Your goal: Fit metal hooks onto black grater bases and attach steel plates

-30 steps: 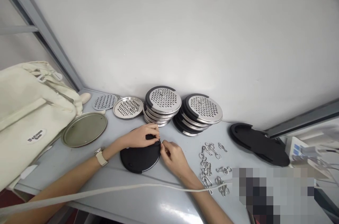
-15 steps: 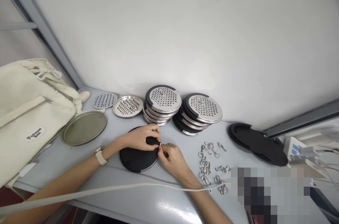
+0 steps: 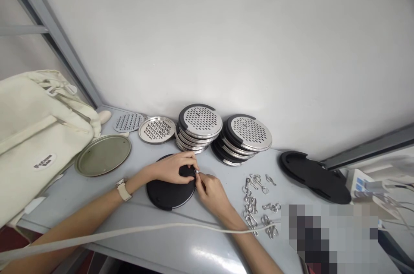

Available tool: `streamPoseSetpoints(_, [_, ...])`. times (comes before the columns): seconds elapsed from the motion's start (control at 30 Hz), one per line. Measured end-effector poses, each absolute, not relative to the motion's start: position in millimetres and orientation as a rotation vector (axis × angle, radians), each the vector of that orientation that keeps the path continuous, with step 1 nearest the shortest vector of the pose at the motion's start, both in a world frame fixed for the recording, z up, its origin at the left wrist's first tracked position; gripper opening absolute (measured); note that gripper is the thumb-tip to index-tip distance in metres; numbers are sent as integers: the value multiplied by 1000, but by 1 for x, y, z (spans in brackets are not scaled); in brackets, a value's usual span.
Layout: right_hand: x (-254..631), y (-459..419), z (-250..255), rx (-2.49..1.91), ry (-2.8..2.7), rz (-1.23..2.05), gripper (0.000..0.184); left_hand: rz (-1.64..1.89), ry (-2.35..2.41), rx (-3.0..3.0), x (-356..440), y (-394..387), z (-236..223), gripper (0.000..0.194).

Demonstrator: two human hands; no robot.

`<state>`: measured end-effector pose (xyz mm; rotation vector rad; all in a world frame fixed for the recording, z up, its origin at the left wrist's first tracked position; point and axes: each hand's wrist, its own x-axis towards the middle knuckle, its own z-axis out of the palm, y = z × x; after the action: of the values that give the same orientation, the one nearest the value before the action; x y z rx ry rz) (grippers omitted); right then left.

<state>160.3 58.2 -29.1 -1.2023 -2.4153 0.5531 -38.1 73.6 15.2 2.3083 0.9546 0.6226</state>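
A black round disc (image 3: 171,190) with a thin bright rim along part of its edge lies on the table under my left hand (image 3: 176,168). The thumb and fingers of that hand curl in around the disc's right edge and grip it. My right hand (image 3: 210,187) is closed in a pinch at the same edge, on a small shiny metal clasp (image 3: 196,172) whose lower part the fingertips cover. To the right of my right hand lie several loose metal clasps with rings (image 3: 250,200).
Behind my hands stand two stacks of round metal graters with black edging (image 3: 202,121) (image 3: 251,131). Single grater plates (image 3: 158,130) and an olive round lid (image 3: 103,155) lie left. A cream bag (image 3: 42,136), black discs (image 3: 313,177) and a power strip (image 3: 365,187) flank them. A pale cord (image 3: 155,227) crosses in front.
My right fingertips have shifted slightly up and right at the disc's edge, and more of the metal clasp shows. My left hand still grips the disc.
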Motion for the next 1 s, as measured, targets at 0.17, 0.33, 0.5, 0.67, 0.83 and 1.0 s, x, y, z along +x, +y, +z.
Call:
streamPoseSetpoints(0.17, [160, 57, -27, -1214, -2379, 614, 36, 623, 933, 2279, -38, 74, 15, 26])
streamPoseSetpoints(0.33, [160, 56, -27, -1209, -2349, 657, 29, 650, 913, 2242, -37, 75, 13, 27])
streamPoseSetpoints(0.5, [160, 57, -27, -1216, -2308, 716, 20, 673, 908, 2226, -37, 75, 14, 24])
streamPoseSetpoints(0.67, [160, 58, -27, -1194, -2303, 737, 25, 672, 909, 2216, -37, 74, 15, 23])
streamPoseSetpoints(0.83, [160, 57, -30, -1202, -2258, 757, 28, 669, 912, 2212, -38, 75, 13, 24])
streamPoseSetpoints(1.0, [161, 57, -31, -1193, -2249, 749, 30, 661, 911, 2218, -38, 75, 12, 25])
